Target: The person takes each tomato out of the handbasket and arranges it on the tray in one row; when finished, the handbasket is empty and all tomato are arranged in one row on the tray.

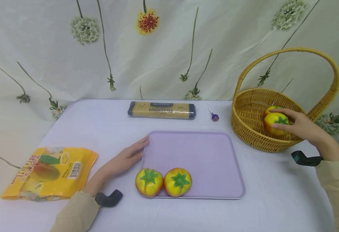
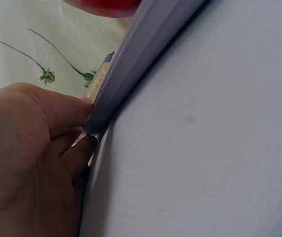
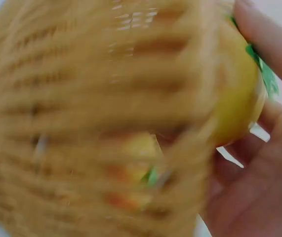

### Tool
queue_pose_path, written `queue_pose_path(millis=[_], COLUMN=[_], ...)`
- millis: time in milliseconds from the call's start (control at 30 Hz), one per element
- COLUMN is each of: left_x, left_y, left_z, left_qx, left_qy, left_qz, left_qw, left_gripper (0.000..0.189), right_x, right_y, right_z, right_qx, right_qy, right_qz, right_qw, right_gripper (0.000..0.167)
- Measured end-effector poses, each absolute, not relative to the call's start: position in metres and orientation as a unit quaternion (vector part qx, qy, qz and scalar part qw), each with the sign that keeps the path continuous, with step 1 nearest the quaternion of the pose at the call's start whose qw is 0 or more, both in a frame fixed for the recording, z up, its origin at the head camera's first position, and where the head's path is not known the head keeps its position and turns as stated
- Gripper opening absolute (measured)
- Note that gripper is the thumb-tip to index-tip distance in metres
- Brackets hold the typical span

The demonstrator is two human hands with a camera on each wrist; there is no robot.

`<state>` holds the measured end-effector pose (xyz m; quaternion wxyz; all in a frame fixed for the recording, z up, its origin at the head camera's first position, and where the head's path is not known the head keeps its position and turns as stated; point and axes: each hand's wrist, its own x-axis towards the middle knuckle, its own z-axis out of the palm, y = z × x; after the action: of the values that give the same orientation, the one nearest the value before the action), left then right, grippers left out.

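Curved fingers of my right hand [image 1: 298, 127] hold a yellow-red persimmon [image 1: 273, 123] with a green leafy top, inside the wicker basket [image 1: 251, 140]. Behind it another persimmon [image 1: 268, 110] shows in part. In the right wrist view the blurred basket wall [image 3: 81, 108] covers much of the scene, with the held persimmon [image 3: 237, 84] at its rim. My left hand [image 1: 126, 158] is at the left edge of the lilac tray [image 1: 198, 161]; the left wrist view shows its fingers [image 2: 66, 108] pinching the rim. Two persimmons [image 1: 149, 182] [image 1: 178, 182] sit side by side at the tray's near left corner.
A spaghetti pack [image 1: 162, 110] lies behind the tray, with a wrapped lollipop [image 1: 214, 117] to its right. At the left is a yellow mango-printed bag [image 1: 53, 174]. The basket's tall handle [image 1: 301, 49] arches up in front of a flowered curtain [image 1: 169, 64].
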<state>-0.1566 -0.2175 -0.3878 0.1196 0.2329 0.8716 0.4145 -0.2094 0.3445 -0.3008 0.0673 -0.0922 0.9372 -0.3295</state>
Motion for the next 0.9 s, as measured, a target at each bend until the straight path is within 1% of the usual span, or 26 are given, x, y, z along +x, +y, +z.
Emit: queue_pose_path(millis=[167,333,433,633,733,900], left_x=[-0.156,-0.157,-0.157,-0.157,-0.156,-0.157], left_y=[-0.217,-0.218,-0.218,-0.217,-0.216,-0.215], left_z=[-0.388,-0.388,-0.388,-0.387,-0.388,-0.388], left_qx=[0.242,0.238,0.235,0.243,0.244,0.243], left_qy=[0.871,0.873,0.873,0.871,0.871,0.87], left_qz=[0.413,0.411,0.411,0.412,0.412,0.415], left_qw=[0.111,0.113,0.116,0.111,0.109,0.112], left_gripper=[0.05,0.051,0.051,0.05,0.05,0.049], right_x=[-0.201,-0.19,-0.183,-0.167,-0.162,-0.154], right_y=[0.328,0.302,0.282,0.241,0.223,0.199], right_z=[-0.289,-0.279,-0.277,-0.281,-0.288,-0.307], right_qx=[-0.096,-0.11,-0.153,-0.232,-0.261,-0.295], right_qy=[0.925,0.905,0.891,0.873,0.861,0.836], right_qz=[-0.366,-0.411,-0.428,-0.428,-0.431,-0.448], right_qw=[0.025,0.012,0.014,0.041,0.069,0.115], right_gripper=[0.055,0.052,0.05,0.053,0.055,0.053])
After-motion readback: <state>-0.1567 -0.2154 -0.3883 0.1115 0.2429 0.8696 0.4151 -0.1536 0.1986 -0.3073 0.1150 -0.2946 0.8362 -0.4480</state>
